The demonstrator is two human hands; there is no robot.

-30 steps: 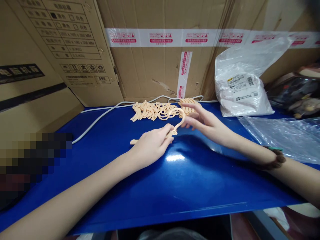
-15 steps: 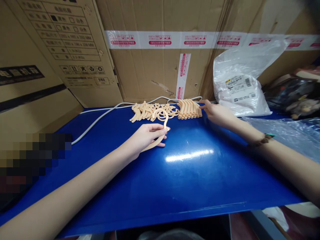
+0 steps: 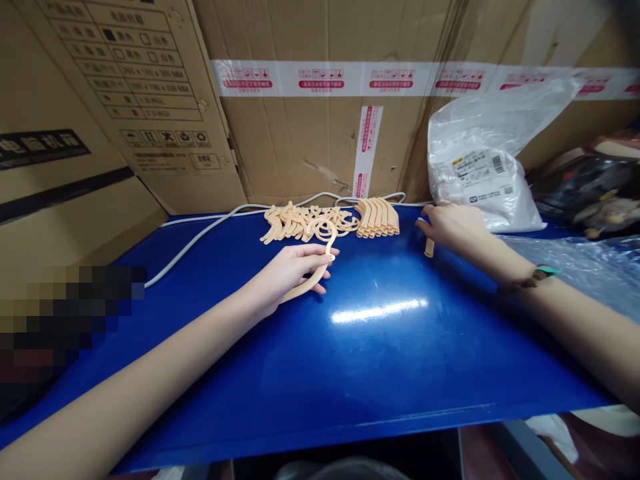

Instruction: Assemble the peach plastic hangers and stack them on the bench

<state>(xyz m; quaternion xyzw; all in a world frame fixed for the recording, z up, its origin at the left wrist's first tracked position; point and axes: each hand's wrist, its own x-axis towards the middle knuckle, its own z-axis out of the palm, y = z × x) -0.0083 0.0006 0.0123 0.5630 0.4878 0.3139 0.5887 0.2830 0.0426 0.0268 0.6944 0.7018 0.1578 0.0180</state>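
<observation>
My left hand (image 3: 303, 263) is closed round a beige plastic hanger piece (image 3: 330, 235), whose curved hook rises past the thumb while its arm runs back under the palm. In my right hand (image 3: 447, 227) is a short beige hanger arm (image 3: 429, 248), its lower end showing below the fingers; the rest is hidden. Between the hands, at the back, a row of curved hanger arms (image 3: 377, 219) lies stacked side by side. Left of that row is a loose heap of hooked hanger pieces (image 3: 287, 221), partly behind the held hook.
Cardboard boxes (image 3: 295, 147) wall off the back and left of the blue table (image 3: 350, 373). A grey cable (image 3: 193, 253) runs along the back left. At the right stand a white plastic bag (image 3: 480, 160) and clear plastic film (image 3: 590, 273).
My right hand has moved right, away from the stacked row, carrying one hanger arm taken from its right end. My left hand has barely moved and keeps hold of its hooked piece.
</observation>
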